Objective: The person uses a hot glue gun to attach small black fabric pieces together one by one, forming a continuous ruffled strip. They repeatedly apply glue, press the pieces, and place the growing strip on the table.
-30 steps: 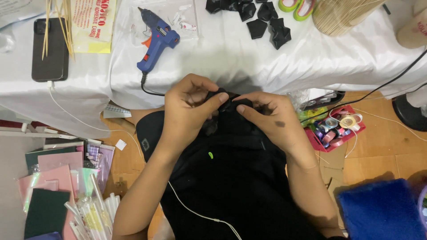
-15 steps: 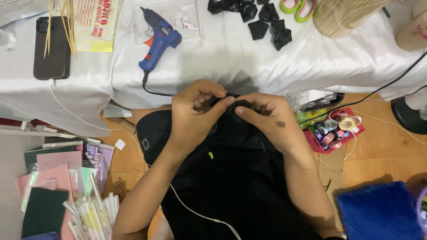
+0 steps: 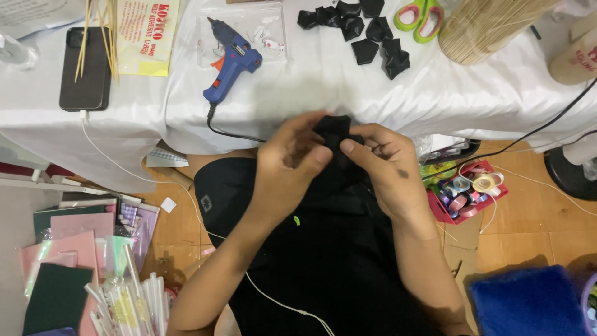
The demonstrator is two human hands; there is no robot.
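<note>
Both hands pinch black fabric [image 3: 333,129] — yellow label sheet [image 3: 148,28] upper-left.

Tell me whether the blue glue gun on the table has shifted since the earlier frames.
No. The blue glue gun lies in the same spot on the white tablecloth, still right of the yellow label sheet and left of the black folded pieces; only the camera moved.
</note>
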